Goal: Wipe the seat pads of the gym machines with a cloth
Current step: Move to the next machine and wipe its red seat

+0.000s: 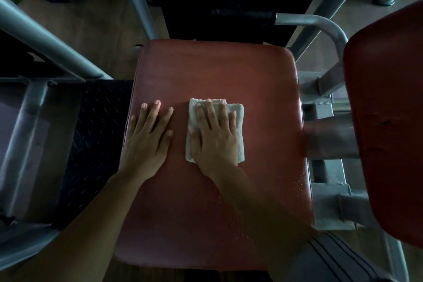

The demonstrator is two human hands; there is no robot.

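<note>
A large red seat pad (215, 71) fills the middle of the head view. A folded pale cloth (238, 144) lies flat on it, slightly right of centre. My right hand (215, 135) presses down on the cloth with fingers spread, covering most of it. My left hand (148, 135) rests flat on the bare pad just left of the cloth, fingers apart, holding nothing. Small droplets speckle the pad's right and near-right part.
A second red pad (389, 121) stands at the right edge, joined by a grey metal frame (325, 103). Grey tubes (45, 39) slant at the left above a black textured plate (96, 135). A black-gripped handle bar (245, 16) lies beyond the pad.
</note>
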